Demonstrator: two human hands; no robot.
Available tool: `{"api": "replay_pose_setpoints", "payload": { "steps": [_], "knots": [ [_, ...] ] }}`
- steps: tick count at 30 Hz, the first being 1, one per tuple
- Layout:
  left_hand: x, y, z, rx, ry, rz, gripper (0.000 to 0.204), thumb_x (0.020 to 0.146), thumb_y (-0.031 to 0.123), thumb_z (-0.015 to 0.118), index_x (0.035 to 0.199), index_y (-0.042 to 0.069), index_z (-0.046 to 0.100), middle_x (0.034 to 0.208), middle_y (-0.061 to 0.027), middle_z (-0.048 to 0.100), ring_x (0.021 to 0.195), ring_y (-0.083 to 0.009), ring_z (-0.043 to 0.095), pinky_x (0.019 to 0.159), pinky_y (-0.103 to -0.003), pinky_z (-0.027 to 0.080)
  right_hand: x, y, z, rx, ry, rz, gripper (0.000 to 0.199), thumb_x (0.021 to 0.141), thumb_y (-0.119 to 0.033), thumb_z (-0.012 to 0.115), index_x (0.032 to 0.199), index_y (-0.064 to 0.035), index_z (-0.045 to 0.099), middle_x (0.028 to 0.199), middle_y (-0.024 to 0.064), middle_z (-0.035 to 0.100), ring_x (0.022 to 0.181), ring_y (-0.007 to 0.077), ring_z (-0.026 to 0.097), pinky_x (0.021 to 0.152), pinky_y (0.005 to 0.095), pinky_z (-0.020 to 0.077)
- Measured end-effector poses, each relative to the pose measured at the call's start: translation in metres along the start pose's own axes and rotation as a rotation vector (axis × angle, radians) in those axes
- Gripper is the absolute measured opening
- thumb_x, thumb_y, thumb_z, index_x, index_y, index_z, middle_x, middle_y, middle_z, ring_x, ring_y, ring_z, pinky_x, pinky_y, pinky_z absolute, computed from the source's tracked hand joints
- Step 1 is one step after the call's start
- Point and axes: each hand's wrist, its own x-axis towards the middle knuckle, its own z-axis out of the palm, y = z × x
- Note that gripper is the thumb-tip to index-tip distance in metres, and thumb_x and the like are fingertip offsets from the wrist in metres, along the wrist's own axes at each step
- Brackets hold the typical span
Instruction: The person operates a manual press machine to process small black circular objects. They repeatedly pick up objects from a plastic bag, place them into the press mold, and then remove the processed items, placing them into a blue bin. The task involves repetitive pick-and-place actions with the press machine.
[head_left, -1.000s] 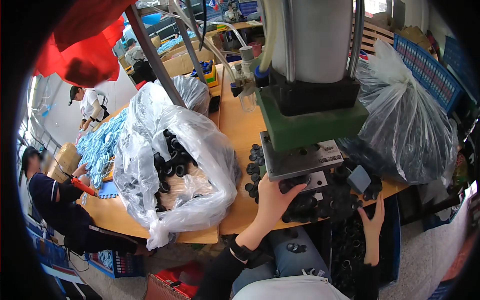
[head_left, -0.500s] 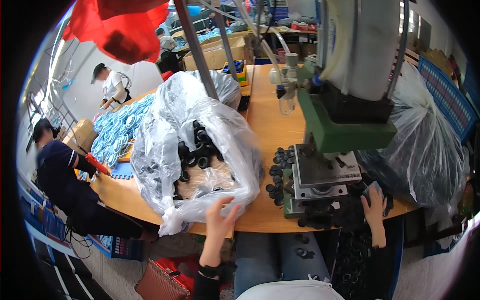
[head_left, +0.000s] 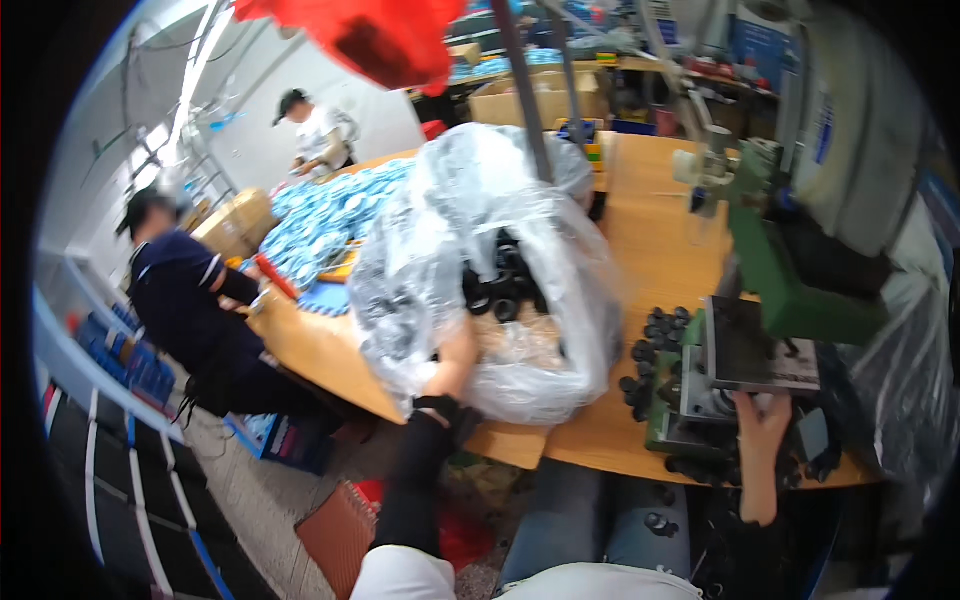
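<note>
I am reaching my left hand (head_left: 455, 352) into the clear plastic bag (head_left: 500, 270), black round parts (head_left: 500, 285) lying just beyond its hidden fingers, grip unreadable, while my right hand (head_left: 762, 425) is resting open-fingered against the green press (head_left: 790, 290), right of the bag.

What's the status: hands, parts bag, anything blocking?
Left hand reaching into the clear plastic bag of black parts. Right hand at the green press base, grip unclear. Loose black caps between bag and press.
</note>
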Motion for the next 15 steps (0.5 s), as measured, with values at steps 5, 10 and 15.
{"api": "replay_pose_setpoints", "payload": {
  "steps": [5, 10, 15],
  "knots": [
    [-0.008, 0.006, -0.062, -0.222, -0.132, -0.065, 0.046, 0.08, 0.019, 0.064, 0.121, 0.002, 0.052, 0.093, -0.0222, 0.063, 0.09, -0.0406, 0.06, 0.075, -0.047, 0.048, 0.002, -0.013, 0.014, -0.434, 0.112, -0.258, 0.041, 0.071, -0.026, 0.074, 0.101, -0.003, 0.06, 0.1, 0.012, 0.06, 0.098, 0.0293, 0.052, 0.095, 0.0423, 0.0304],
    [-0.021, 0.098, -0.128, -1.193, -0.217, -0.181, 0.057, 0.069, -0.003, 0.077, 0.121, -0.003, 0.053, 0.096, -0.0088, 0.066, 0.086, -0.0112, 0.063, 0.07, -0.022, 0.052, -0.008, -0.007, 0.007, -0.548, 0.152, -0.324, 0.046, 0.069, -0.033, 0.077, 0.1, -0.0044, 0.06, 0.097, 0.0091, 0.061, 0.097, 0.0283, 0.052, 0.092, 0.0401, 0.0304],
    [-0.07, 0.22, -0.185, -1.748, -0.398, -0.114, 0.054, 0.07, -0.008, 0.073, 0.121, -0.001, 0.055, 0.102, -0.0061, 0.064, 0.084, -0.01, 0.062, 0.068, -0.021, 0.05, -0.028, -0.013, -0.005, -0.387, 0.238, -0.207, 0.06, 0.068, -0.016, 0.079, 0.121, -0.0029, 0.053, 0.113, 0.0118, 0.059, 0.106, 0.0256, 0.052, 0.097, 0.0377, 0.0356]
  ]
}}
